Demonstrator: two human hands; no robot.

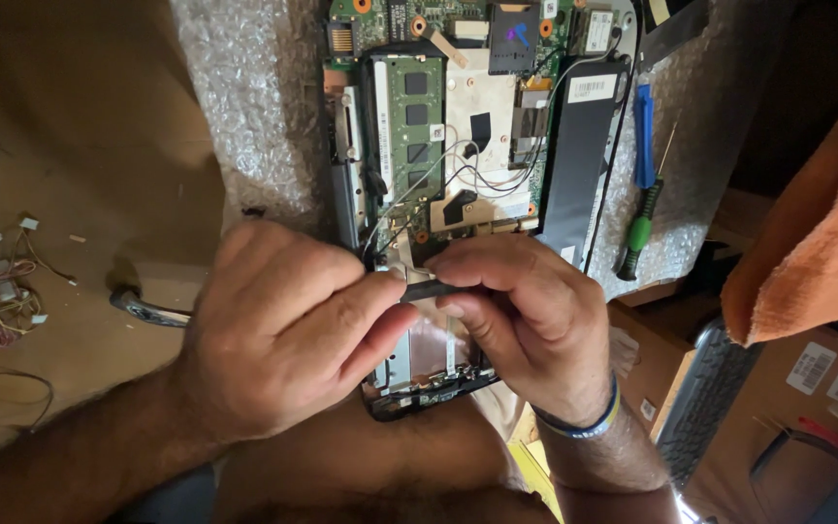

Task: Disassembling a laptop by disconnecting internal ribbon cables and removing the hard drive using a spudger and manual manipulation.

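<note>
Two hands work over one opened laptop (458, 126). The left hand (283, 330) and the right hand (526, 311) both pinch one small dark flat part (426, 288), thumb against forefinger, almost closed on it. The part sits between the fingertips of both hands, just above the laptop's near end.

Beyond the fingers lie one green memory stick (414, 107), one metal plate (482, 126), thin wires (458, 175) and one long black strip (574, 155). To the right of the fingers, on bubble wrap (244, 97), lie one blue pry tool (643, 136) and one green screwdriver (638, 233). One orange cloth (807, 243) is further right.
</note>
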